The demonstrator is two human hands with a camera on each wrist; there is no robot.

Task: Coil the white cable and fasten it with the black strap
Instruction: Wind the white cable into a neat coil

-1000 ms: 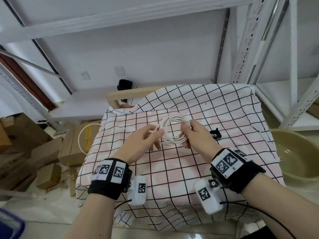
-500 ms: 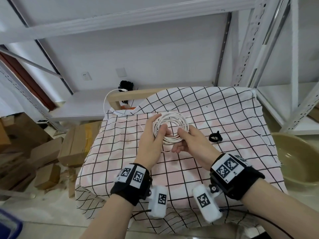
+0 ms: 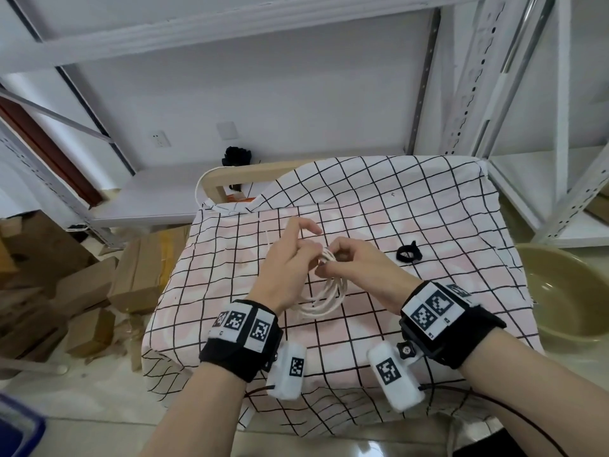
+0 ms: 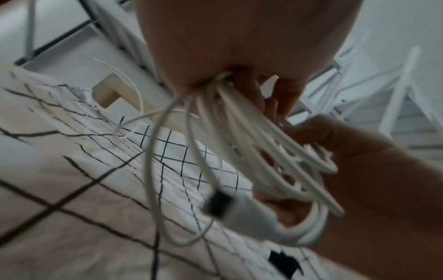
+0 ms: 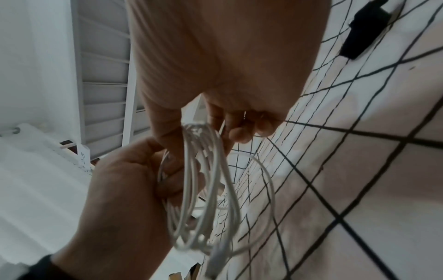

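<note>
The white cable (image 3: pixel 324 300) hangs as a bundle of several loops above the checked cloth, held at its top between both hands. My left hand (image 3: pixel 290 258) grips the loops (image 4: pixel 242 121) with curled fingers, its index finger sticking out. My right hand (image 3: pixel 346 258) pinches the same top part of the coil (image 5: pixel 201 170). A white plug (image 4: pixel 242 212) dangles at the coil's bottom. A loose tail of cable (image 3: pixel 268 240) runs off to the far left. The black strap (image 3: pixel 408 253) lies on the cloth to the right of my right hand, also seen as the strap (image 5: pixel 364 30).
The table wears a pink and white checked cloth (image 3: pixel 412 199). A wooden chair back (image 3: pixel 244 179) stands behind it. Cardboard boxes (image 3: pixel 138 275) sit on the floor at left, a tan basin (image 3: pixel 573 291) at right. White metal shelving (image 3: pixel 560 127) surrounds the table.
The coil has swung from lying flat and facing up to hanging down below both hands. My left hand has moved onto the top of the coil beside the right. The hands came nearer.
</note>
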